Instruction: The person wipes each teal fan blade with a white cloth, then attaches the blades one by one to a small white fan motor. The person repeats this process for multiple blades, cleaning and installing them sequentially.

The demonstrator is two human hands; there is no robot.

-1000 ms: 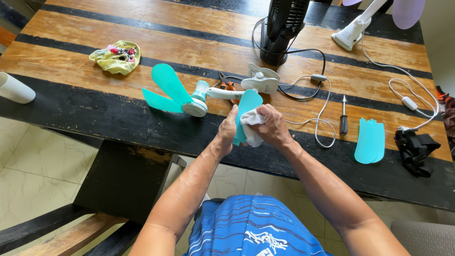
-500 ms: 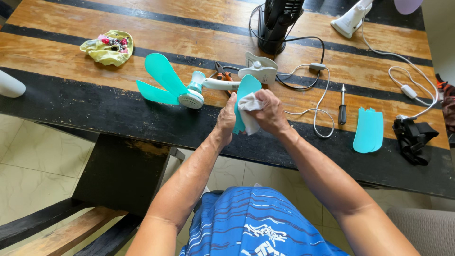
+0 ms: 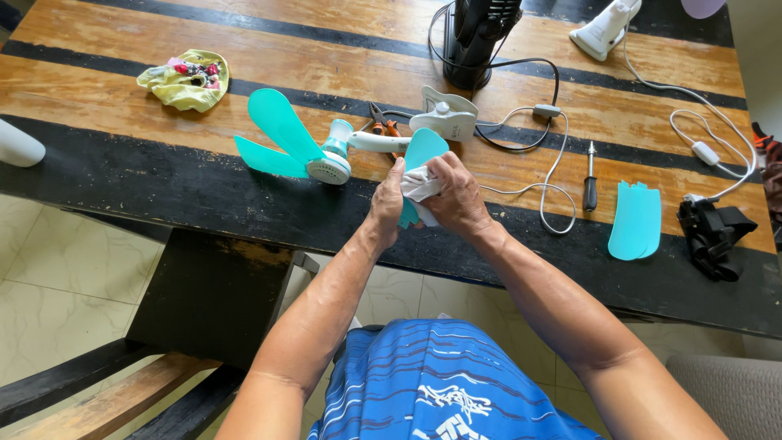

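Over the table's front edge my left hand grips the lower part of a teal fan blade, held upright. My right hand presses a white cloth against that blade. Just behind them on the wooden table lies a small fan rotor with two teal blades attached and a white handle. A loose teal blade piece lies to the right.
A screwdriver, orange-handled pliers, a white fan part with cord, a black stand, a yellow-green cloth, a black strap and a white cylinder lie on the table. A dark chair stands at lower left.
My hands stay on the blade and cloth with only small shifts. The view has moved slightly, so the table items sit a little higher in frame.
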